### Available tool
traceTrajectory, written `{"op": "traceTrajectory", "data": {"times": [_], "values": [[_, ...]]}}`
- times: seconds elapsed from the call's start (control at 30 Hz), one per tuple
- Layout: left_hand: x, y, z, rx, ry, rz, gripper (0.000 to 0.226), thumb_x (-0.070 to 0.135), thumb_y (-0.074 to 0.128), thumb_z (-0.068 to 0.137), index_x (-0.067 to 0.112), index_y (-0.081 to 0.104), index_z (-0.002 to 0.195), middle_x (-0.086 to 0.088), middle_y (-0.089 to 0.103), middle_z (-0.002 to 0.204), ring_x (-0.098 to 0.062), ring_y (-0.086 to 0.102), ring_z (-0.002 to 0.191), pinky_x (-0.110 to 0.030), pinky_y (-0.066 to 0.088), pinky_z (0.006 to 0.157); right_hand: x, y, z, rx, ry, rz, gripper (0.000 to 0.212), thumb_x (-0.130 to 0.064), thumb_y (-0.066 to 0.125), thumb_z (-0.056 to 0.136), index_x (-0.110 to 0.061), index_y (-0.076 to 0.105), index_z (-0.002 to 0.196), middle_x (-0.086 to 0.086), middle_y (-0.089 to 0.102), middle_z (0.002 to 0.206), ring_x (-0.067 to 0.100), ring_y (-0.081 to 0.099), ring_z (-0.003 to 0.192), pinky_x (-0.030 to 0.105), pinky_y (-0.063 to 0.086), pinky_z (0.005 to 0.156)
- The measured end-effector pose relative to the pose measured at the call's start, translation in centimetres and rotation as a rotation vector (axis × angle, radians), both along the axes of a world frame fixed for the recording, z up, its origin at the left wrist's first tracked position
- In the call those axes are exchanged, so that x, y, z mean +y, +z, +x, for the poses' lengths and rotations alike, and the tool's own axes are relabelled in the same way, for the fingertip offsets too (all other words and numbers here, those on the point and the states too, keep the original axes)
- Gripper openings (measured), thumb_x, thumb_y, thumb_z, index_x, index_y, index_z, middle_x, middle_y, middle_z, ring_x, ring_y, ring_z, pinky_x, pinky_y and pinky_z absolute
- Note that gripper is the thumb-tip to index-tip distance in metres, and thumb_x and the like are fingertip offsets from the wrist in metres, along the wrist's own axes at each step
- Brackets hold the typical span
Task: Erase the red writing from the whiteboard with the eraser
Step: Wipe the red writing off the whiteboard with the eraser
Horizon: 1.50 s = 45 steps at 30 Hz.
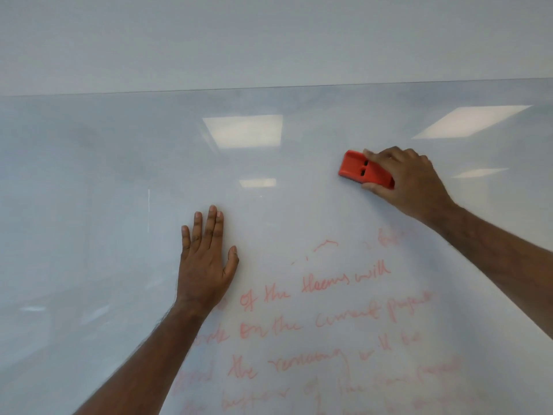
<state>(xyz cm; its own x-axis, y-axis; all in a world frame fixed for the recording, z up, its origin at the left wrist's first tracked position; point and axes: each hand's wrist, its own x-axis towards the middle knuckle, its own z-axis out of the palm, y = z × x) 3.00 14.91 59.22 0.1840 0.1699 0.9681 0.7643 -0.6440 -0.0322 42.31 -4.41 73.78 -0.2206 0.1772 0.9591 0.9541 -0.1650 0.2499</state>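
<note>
A glossy whiteboard fills the view. Several lines of red handwriting cover its lower middle and right; only faint broken strokes show in the top line. My right hand grips an orange-red eraser and presses it flat on the board, above and to the right of the writing. My left hand lies flat on the board with fingers spread, just left of the writing; its wrist and forearm cover the starts of some lines.
The board's top edge runs across the upper part of the view, with plain wall above. Ceiling lights reflect in the board. A short pale vertical mark sits left of my left hand.
</note>
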Motion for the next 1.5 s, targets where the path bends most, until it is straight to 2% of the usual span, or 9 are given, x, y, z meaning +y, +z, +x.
{"op": "traceTrajectory", "data": {"times": [0.13,0.47,0.57,0.8,1.03,1.13,1.27,1.4,1.5], "values": [[0.0,0.0,0.2,0.002,0.016,0.001,0.079,0.047,0.030,0.107,0.014,0.005,0.175,-0.002,-0.002,0.185,-0.024,-0.008,0.171,-0.057,0.003,0.138,1.3,-0.1,-1.4,0.188,0.129,0.027,0.070,-0.052,0.075,0.091,-0.030,0.050,0.153,0.003,0.060,0.131,0.032,0.055,0.114,0.051,0.043,0.095],[-0.6,-0.3,0.9,-0.029,0.057,-0.033,0.081,0.049,0.026,0.107,0.011,0.003,0.175,-0.003,-0.004,0.184,-0.026,-0.010,0.171,-0.057,0.001,0.138,3.7,-3.4,-7.0,0.114,0.204,-0.014,0.071,-0.050,0.075,0.090,-0.031,0.050,0.154,0.000,0.059,0.127,0.029,0.054,0.113,0.048,0.042,0.093],[-0.6,-0.3,1.1,-0.034,0.059,-0.033,0.081,0.049,0.026,0.107,0.010,0.004,0.175,-0.004,-0.002,0.184,-0.028,-0.008,0.171,-0.058,0.002,0.138,4.2,-5.1,-8.7,0.028,0.188,-0.072,0.073,-0.051,0.075,0.089,-0.030,0.050,0.155,0.000,0.060,0.127,0.030,0.056,0.110,0.049,0.043,0.092],[0.3,-0.8,0.7,-0.019,0.053,0.011,0.080,0.051,0.028,0.109,0.014,0.002,0.175,-0.002,-0.004,0.185,-0.025,-0.008,0.171,-0.057,0.004,0.138,4.3,-10.6,-8.5,-0.362,0.087,-0.183,0.069,-0.055,0.064,0.098,-0.026,0.045,0.158,0.001,0.061,0.132,0.025,0.058,0.109,0.045,0.045,0.088],[0.7,-1.1,0.3,0.015,0.068,0.021,0.079,0.053,0.026,0.110,0.016,0.000,0.176,-0.001,-0.006,0.185,-0.025,-0.008,0.171,-0.056,0.004,0.138,2.1,-9.8,-4.7,-0.571,-0.045,-0.266,0.066,-0.057,0.059,0.101,-0.028,0.042,0.158,-0.002,0.061,0.134,0.025,0.059,0.106,0.043,0.045,0.085],[0.5,-1.1,0.3,0.018,0.076,-0.003,0.080,0.054,0.025,0.110,0.016,-0.001,0.175,-0.002,-0.007,0.185,-0.025,-0.009,0.171,-0.056,0.003,0.138,0.8,-8.5,-2.4,-0.495,-0.078,-0.226,0.070,-0.054,0.064,0.098,-0.027,0.042,0.158,-0.001,0.061,0.133,0.027,0.061,0.103,0.044,0.045,0.082],[0.1,-1.3,0.5,0.006,0.079,-0.022,0.080,0.056,0.023,0.111,0.015,-0.001,0.175,-0.002,-0.007,0.185,-0.025,-0.010,0.171,-0.054,0.001,0.138,-0.5,-6.7,-0.5,-0.271,-0.119,-0.131,0.073,-0.053,0.067,0.094,-0.027,0.044,0.158,0.002,0.062,0.130,0.029,0.061,0.102,0.044,0.045,0.080],[0.0,-1.3,0.6,0.007,0.077,-0.045,0.081,0.057,0.023,0.111,0.015,-0.002,0.175,-0.001,-0.008,0.185,-0.025,-0.011,0.171,-0.053,-0.001,0.138,0.2,-5.5,-3.0,-0.060,-0.098,-0.060,0.071,-0.052,0.069,0.093,-0.025,0.048,0.156,0.004,0.063,0.126,0.032,0.061,0.101,0.047,0.046,0.080],[-0.1,-1.2,0.5,0.012,0.078,-0.056,0.080,0.057,0.023,0.111,0.016,-0.004,0.175,0.001,-0.011,0.184,-0.024,-0.013,0.170,-0.053,-0.001,0.138,1.4,-5.6,-6.4,0.008,-0.049,-0.046,0.070,-0.050,0.071,0.093,-0.026,0.049,0.156,0.004,0.063,0.127,0.033,0.060,0.105,0.048,0.046,0.084]]}}
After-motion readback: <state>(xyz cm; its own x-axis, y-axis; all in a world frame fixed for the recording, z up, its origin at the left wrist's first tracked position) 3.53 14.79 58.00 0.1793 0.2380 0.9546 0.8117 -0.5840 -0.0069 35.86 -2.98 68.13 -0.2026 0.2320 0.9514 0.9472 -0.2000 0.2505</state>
